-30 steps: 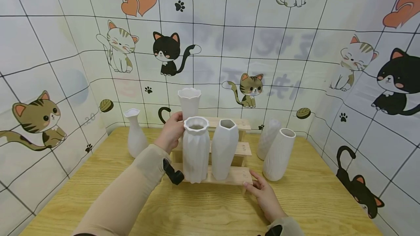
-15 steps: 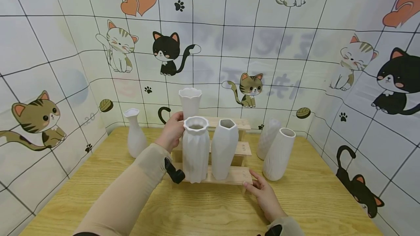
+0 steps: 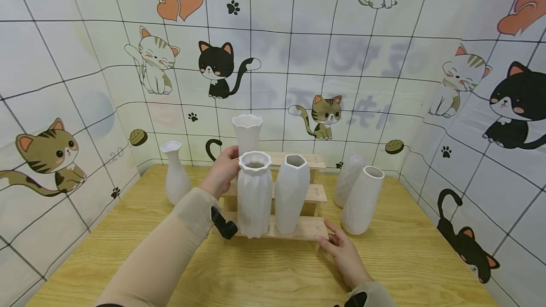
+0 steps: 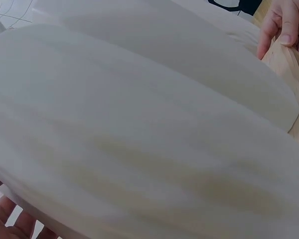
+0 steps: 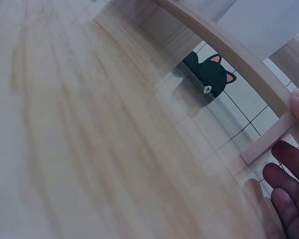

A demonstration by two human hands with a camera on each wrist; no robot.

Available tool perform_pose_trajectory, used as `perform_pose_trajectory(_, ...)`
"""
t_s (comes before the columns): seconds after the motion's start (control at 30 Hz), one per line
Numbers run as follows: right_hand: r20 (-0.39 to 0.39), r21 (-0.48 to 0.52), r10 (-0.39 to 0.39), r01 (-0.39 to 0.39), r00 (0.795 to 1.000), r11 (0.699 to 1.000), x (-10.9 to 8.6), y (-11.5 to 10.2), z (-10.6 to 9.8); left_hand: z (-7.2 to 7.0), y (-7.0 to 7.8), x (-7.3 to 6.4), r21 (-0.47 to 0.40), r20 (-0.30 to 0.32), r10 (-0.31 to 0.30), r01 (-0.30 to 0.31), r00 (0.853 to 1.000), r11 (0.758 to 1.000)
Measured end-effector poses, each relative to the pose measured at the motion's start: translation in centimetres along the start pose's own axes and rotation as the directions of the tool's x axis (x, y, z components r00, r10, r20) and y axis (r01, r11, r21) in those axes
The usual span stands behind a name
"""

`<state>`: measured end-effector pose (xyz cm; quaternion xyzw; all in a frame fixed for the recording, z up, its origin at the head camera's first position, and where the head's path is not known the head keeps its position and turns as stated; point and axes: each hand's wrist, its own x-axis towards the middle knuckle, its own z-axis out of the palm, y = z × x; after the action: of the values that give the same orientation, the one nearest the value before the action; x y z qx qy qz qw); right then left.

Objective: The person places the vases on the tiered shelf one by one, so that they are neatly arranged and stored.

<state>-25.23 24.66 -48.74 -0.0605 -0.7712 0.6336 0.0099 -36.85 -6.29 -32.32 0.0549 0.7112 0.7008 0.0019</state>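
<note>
At the back of a three-step wooden rack, my left hand holds a white vase with a scalloped, flared rim. The lower part of that vase is hidden behind a white ribbed vase with a frilled neck on the bottom step. To its right on the same step stands a white faceted vase. My right hand grips the front right corner of the bottom step, thumb on top. In the right wrist view its fingers curl beneath the board, beside the leg.
A slim white vase with a narrow neck stands on the wooden table left of the rack. To the right are a smooth-rimmed white vase and a textured white vase behind it. A cat-printed wall covering encloses the table.
The scalloped vase in my left hand has shifted very slightly to the right since a second ago. My right hand and the rack have stayed in place.
</note>
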Motion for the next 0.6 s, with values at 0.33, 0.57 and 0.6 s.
perform_pose_trajectory(0.33,0.005,0.001,0.004,-0.004,1.0,1.0,0.0,0.1,0.0,-0.8,-0.3,-0.4,-0.012,0.005,0.007,-0.007,1.0,1.0)
perform_pose_trajectory(0.57,0.004,-0.009,0.001,-0.001,1.0,1.0,-0.1,-0.1,0.0,-2.5,-1.1,-1.0,-0.013,0.012,0.011,-0.011,1.0,1.0)
perform_pose_trajectory(0.6,0.004,-0.01,0.001,-0.001,1.0,1.0,-0.1,-0.2,0.0,-2.8,-1.3,-1.1,-0.01,0.013,0.007,-0.007,1.0,1.0)
